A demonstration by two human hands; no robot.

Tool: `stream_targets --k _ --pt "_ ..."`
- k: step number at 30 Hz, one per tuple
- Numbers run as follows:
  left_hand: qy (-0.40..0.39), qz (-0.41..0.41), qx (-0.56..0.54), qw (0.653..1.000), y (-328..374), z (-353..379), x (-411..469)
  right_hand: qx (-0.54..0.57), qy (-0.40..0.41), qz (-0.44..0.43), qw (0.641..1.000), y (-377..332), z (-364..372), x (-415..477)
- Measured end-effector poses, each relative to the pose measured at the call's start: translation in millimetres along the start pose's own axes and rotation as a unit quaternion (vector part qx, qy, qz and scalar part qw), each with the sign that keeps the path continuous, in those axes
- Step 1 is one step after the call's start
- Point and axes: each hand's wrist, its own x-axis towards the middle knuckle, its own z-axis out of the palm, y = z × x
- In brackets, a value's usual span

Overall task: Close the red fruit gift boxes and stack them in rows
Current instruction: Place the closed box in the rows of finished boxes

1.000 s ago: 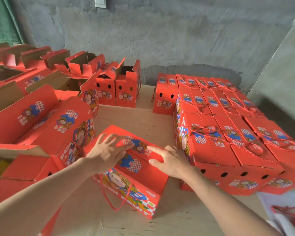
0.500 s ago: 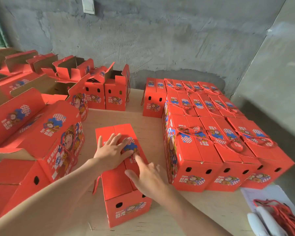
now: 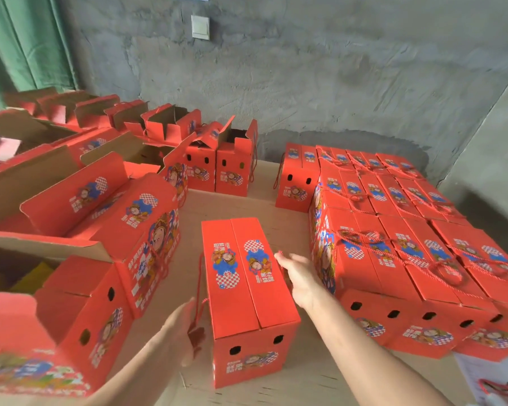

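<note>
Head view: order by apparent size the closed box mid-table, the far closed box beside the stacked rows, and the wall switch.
1. middle closed box, though nearness to the camera enlarges it
2. far closed box
3. wall switch

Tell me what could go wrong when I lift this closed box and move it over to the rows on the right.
The top flaps of the centre box just meet at a seam; squeezing its sides may pop them open. Its red cord hangs loose by your left hand and could snag. Cord loops lie on the right-hand rows; a box set on them may sit tilted.
</note>
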Motion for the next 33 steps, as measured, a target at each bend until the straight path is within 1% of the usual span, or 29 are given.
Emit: stream_targets --k 1,2,4,6,8,10,11,14,16,18,19,21,23,24,25,26,27,28,29,30,31,32,33 --pt "-0.031 -0.028 -0.019 0.999 0 1 3 -0.025 -0.002 -0.036 0.999 -9 7 -2" --pt "-0.055 -0.036 -0.036 0.997 0 4 6 -0.059 -0.001 -0.074 0.995 -19 15 -7" --pt "-0.072 -0.02 -0.051 0.996 5 9 13 -0.095 -0.025 -0.162 0.982 -37 30 -18" --pt "-0.068 0.01 -0.058 0.996 16 13 14 -0.099 -0.087 -0.226 0.965 -53 45 -31" --pt "-0.046 0.079 -0.056 0.994 33 17 9 -0.103 -0.141 -0.253 0.952 -61 54 -41" --pt "-0.045 0.13 -0.043 0.99 54 24 -3 -0.104 -0.168 -0.249 0.948 -62 56 -46" --pt "-0.062 0.134 -0.034 0.989 63 26 -7 -0.097 -0.178 -0.234 0.951 -61 56 -48" --pt "-0.101 0.104 0.0 0.989 72 26 -10 -0.06 -0.217 -0.16 0.961 -57 56 -49" --pt "-0.103 0.103 0.014 0.989 70 24 -10 -0.074 -0.223 -0.138 0.962 -56 58 -48" --pt "-0.084 0.135 0.012 0.987 70 26 -16 -0.109 -0.212 -0.125 0.963 -53 62 -47" --pt "-0.076 0.176 0.017 0.981 74 29 -21 -0.127 -0.199 -0.125 0.964 -52 65 -47" --pt "-0.095 0.294 0.057 0.949 89 37 -42 -0.159 -0.164 -0.139 0.964 -49 70 -45" --pt "-0.161 0.392 0.08 0.902 107 44 -70 -0.201 -0.139 -0.15 0.958 -48 76 -44" --pt "-0.186 0.437 0.1 0.874 116 47 -83 -0.215 -0.14 -0.148 0.955 -48 80 -45" --pt "-0.199 0.479 0.144 0.843 124 50 -94 -0.213 -0.153 -0.144 0.954 -49 84 -46" --pt "-0.195 0.516 0.212 0.807 130 52 -102 -0.189 -0.176 -0.139 0.956 -49 87 -46" --pt "-0.162 0.553 0.293 0.763 134 53 -105 -0.148 -0.201 -0.13 0.96 -50 89 -48" --pt "-0.1 0.59 0.362 0.715 136 52 -104 -0.104 -0.209 -0.114 0.966 -53 89 -50" --pt "-0.024 0.618 0.393 0.68 137 50 -99 -0.062 -0.195 -0.092 0.974 -60 87 -52" --pt "0.035 0.624 0.381 0.682 137 45 -94 -0.025 -0.168 -0.071 0.983 -68 83 -51" --pt "0.07 0.611 0.353 0.706 135 39 -88 0.006 -0.143 -0.056 0.988 -77 79 -50" --pt "0.087 0.589 0.338 0.729 130 33 -78 0.024 -0.122 -0.051 0.991 -86 74 -48" --pt "0.086 0.564 0.352 0.742 123 29 -70 0.024 -0.107 -0.053 0.993 -95 70 -48"
